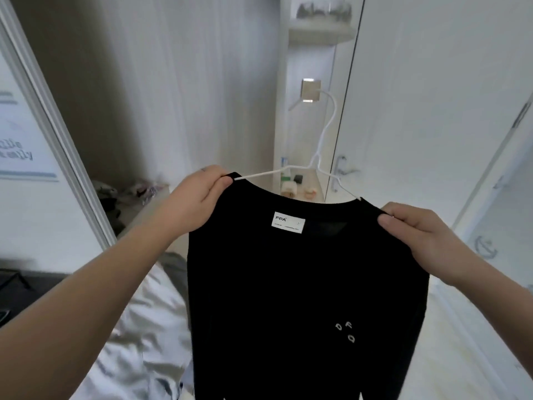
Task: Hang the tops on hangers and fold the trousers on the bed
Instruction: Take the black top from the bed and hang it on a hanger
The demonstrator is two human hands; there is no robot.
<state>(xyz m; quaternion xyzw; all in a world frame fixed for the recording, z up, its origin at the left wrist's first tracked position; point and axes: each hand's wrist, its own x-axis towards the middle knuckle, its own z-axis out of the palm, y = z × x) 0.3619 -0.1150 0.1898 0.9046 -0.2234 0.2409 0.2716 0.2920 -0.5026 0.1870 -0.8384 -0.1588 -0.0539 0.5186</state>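
Observation:
A black top [302, 284] with a white neck label hangs in front of me on a white wire hanger [323, 145]. The hanger's arms run inside the neckline and its hook rises toward a metal wall hook [311, 90]; whether it rests on it I cannot tell. My left hand [199, 194] pinches the top's left shoulder at the hanger's end. My right hand [418, 235] grips the right shoulder. The bed [138, 327], with white rumpled bedding, lies below on the left.
White wardrobe doors [432, 111] with a handle stand on the right. A narrow shelf niche [300, 186] holds small items behind the top. Dark clothes [112, 200] lie piled at the far left by a framed panel.

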